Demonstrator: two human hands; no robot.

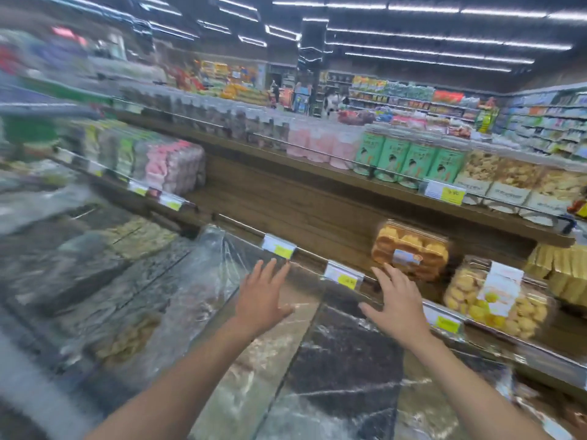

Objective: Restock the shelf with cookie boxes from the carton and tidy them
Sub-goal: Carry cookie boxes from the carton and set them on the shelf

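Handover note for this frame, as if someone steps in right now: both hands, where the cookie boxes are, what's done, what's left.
Left hand: open, fingers spread, empty, over the shelf's front rail.
Right hand: open, empty, just short of the clear cookie box.
That box stands alone at the right of the middle shelf; a second cookie tub sits further right. The stretch to their left is bare wood.
Carton: not in view.
Done: little stocked here. Left: fill the gap, straighten the boxes.
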